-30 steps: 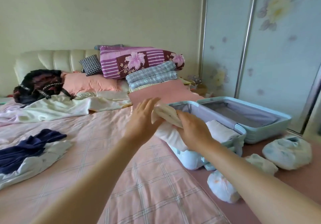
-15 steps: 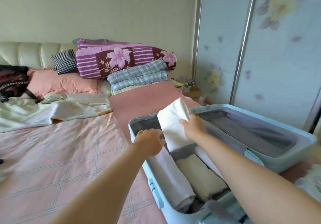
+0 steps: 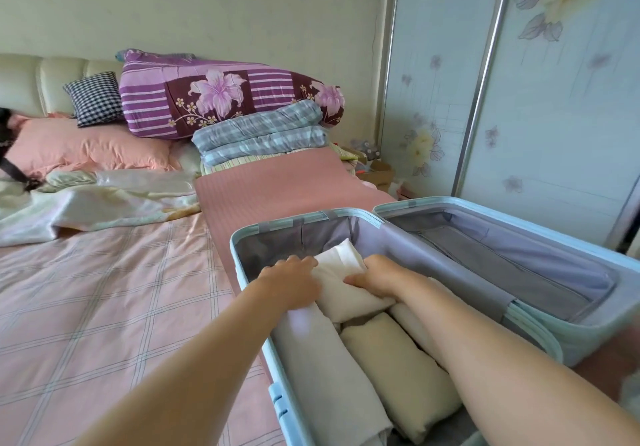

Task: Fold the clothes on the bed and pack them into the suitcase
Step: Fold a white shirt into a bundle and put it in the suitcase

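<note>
A light blue suitcase (image 3: 242, 258) lies open on the bed's right side, its lid (image 3: 519, 262) spread to the right. A folded white garment (image 3: 341, 274) sits in the far end of the left half. My left hand (image 3: 294, 281) presses on its left side. My right hand (image 3: 375, 279) grips its right edge, fingers curled into the cloth. In front of it lie a rolled white garment (image 3: 315, 359) and a rolled cream garment (image 3: 398, 366); my right forearm hides what lies further right.
The pink checked bedsheet (image 3: 104, 307) stretches to the left. A rumpled pale blanket (image 3: 86, 210), pink pillow (image 3: 86, 147), purple floral quilt (image 3: 221, 99) and folded plaid blanket (image 3: 259, 137) sit at the headboard. A sliding wardrobe door (image 3: 554, 99) stands behind the suitcase.
Both hands have carried the folded white garment from above the bed down into the far end of the suitcase. The view has moved closer to the suitcase.
</note>
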Motion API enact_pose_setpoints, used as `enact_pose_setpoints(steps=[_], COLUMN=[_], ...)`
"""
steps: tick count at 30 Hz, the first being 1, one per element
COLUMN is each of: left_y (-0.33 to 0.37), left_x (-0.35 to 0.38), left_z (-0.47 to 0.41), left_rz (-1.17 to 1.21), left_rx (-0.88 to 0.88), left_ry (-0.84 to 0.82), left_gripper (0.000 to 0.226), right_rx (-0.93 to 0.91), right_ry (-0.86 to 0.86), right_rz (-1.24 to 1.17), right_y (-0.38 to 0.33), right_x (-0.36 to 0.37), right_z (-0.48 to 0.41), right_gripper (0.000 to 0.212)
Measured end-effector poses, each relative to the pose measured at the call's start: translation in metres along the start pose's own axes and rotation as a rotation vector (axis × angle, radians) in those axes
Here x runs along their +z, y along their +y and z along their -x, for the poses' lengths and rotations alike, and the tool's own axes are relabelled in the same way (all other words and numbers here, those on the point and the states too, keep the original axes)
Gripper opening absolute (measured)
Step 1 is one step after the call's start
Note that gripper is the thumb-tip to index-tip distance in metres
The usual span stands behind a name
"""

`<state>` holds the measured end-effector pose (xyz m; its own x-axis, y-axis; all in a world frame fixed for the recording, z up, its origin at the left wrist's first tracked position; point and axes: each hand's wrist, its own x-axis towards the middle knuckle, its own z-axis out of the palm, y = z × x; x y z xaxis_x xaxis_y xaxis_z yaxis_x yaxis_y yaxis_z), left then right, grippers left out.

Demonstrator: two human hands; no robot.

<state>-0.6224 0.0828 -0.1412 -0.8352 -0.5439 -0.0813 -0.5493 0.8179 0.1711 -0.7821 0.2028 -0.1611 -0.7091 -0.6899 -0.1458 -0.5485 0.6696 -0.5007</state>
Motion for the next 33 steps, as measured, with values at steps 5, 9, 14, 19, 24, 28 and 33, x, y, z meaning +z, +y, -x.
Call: enact_pose_setpoints(steps=[5,9,14,19,24,28,33], left_y=[0.012,0.008,0.008,-0.001,0.014,0.024,0.008], left_x=[0.003,-0.002,-0.005,-0.006,-0.004,-0.001,0.000], left_z=[-0.012,-0.018,-0.032,-0.038,-0.031,-0.023,-0.020], left_rz=[-0.002,0.061,0.160,0.287,-0.006,-0.125,0.021], left_rx=[0.065,0.050,0.017,0.021,0.079,0.184,0.134], left_ry=[-0.155,-0.156,-0.132,-0.240,-0.212,-0.062,-0.243], left_gripper=[0.074,0.074,0.072,0.098,0.091,0.078,0.115], right_rx=[-0.286,-0.290,-0.244,-0.212,-0.264,-0.276,-0.095], right_ry=[0.337,0.109,0.008,0.088,0.169,0.059,-0.186], right_rz=[0.353,0.214,0.048,-0.048,0.373,0.325,0.175], right_y=[-0.005,0.001,0.002,0.006,-0.003,-0.001,-0.001], right_x=[0.007,0.014,0.009,0.006,0.012,0.013,0.010], right_z=[0.003,-0.005,-0.008,-0.004,-0.001,-0.001,-0.002], right_gripper=[0.081,0.045,0.051,0.056,0.049,0.057,0.061])
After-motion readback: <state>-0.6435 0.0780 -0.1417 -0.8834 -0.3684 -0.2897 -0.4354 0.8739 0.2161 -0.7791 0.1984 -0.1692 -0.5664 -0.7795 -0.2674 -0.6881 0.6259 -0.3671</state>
